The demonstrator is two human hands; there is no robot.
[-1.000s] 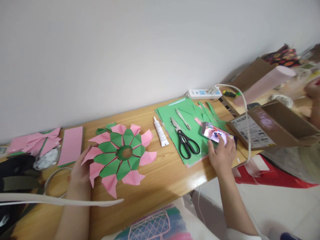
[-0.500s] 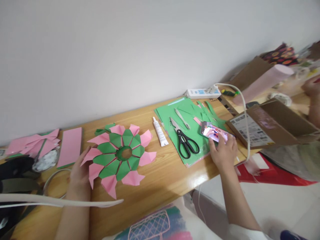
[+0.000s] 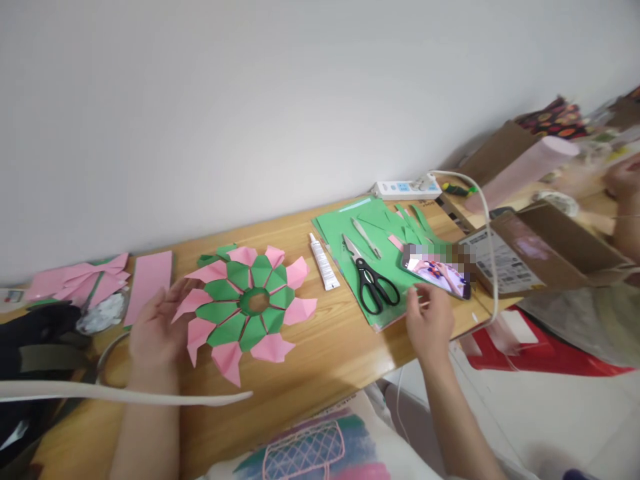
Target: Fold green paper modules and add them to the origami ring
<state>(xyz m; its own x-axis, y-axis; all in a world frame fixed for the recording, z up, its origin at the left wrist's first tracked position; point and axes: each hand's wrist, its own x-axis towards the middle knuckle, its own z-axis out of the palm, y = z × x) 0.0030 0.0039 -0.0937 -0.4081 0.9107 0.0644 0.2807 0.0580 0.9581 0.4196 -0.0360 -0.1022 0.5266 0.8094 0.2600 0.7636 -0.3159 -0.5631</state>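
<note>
A paper flower [image 3: 255,302] with green inner segments, pink folded petals and an open round centre is at the middle left of the table. My left hand [image 3: 156,327] is at its left side, fingers loosely spread and partly behind the pink petals; it does not appear to grip them. My right hand [image 3: 431,320] has its fingers curled in, with nothing visible in them. It hovers just below a phone [image 3: 440,272], whose screen is lit. Black-handled scissors [image 3: 370,277] and a grey craft knife [image 3: 367,238] lie on green paper [image 3: 340,223]. Left of them lies a white glue tube [image 3: 324,262].
On the left are pink paper [image 3: 149,280], a pink folded paper piece [image 3: 95,280] and a dark bag [image 3: 40,340]. A power strip [image 3: 405,190] stands by the wall. Rightward are an open cardboard box [image 3: 540,247], a pink roll [image 3: 525,173] and another person's arm [image 3: 627,233].
My right hand has lifted off the phone screen and drawn back toward me, its fingers curling. My left hand's fingers have loosened from the left petal. The flower stays nearly in place.
</note>
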